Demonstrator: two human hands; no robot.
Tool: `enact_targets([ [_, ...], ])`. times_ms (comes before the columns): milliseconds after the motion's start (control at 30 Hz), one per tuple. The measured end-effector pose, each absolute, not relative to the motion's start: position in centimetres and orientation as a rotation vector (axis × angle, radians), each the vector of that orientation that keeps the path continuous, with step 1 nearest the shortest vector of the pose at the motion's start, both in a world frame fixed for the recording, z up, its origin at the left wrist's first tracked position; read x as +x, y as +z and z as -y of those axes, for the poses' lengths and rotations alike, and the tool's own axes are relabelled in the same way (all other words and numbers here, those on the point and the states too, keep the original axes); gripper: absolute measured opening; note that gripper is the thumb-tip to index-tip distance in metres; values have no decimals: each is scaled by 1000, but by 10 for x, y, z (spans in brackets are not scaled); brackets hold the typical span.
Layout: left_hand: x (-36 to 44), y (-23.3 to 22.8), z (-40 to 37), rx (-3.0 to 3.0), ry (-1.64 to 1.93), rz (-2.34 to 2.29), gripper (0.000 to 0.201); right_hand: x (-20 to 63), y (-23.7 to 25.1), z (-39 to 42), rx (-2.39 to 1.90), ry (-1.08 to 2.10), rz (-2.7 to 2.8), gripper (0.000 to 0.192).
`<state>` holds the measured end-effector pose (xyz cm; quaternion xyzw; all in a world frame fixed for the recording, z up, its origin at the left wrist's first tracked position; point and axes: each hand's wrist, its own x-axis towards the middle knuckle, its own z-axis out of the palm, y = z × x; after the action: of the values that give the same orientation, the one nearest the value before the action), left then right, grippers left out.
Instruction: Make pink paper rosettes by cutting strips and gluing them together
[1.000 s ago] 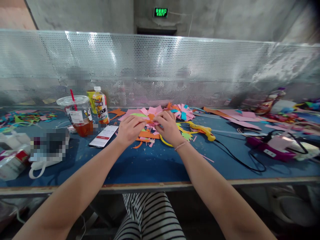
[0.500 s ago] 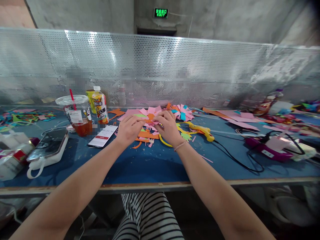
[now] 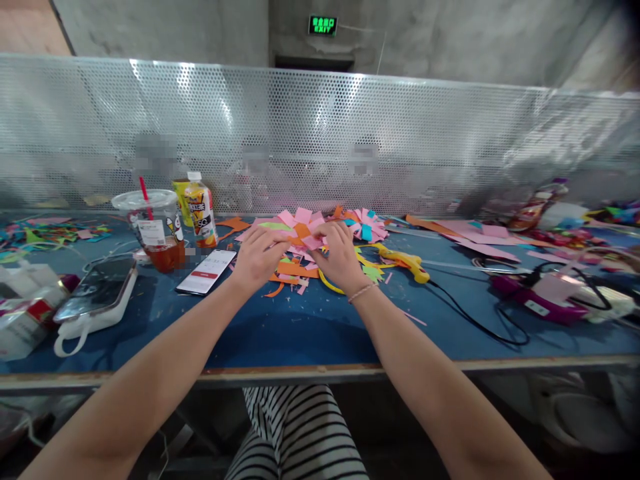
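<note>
I now hold the pink paper flower point(image 3: 301, 230) higher off the surface point(image 3: 310, 333) than a second ago. Both my left hand point(image 3: 260, 257) and right hand point(image 3: 340, 257) have their fingers pinched shut on it, so assembly is under way.

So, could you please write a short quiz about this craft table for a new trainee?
1. True or false: both hands touch the pink paper flower.
2. What lies right of the right hand? A) yellow glue gun B) scissors C) stapler
3. Fill in: the white smartphone lies left of the ____ hand.

Key: 1 true; 2 A; 3 left.
</note>
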<state>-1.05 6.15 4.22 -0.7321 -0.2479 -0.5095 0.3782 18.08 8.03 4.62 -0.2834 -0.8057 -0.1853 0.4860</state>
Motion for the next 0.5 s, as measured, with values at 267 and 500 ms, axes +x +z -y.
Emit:
enact_targets([
  [267, -12, 40, -63, -1946, -1287, 590, 13, 178, 46, -79, -722, -386, 1981, 21],
  [500, -12, 40, -63, -1965, -1296, 554, 12, 177, 47, -77, -724, -399, 1984, 23],
])
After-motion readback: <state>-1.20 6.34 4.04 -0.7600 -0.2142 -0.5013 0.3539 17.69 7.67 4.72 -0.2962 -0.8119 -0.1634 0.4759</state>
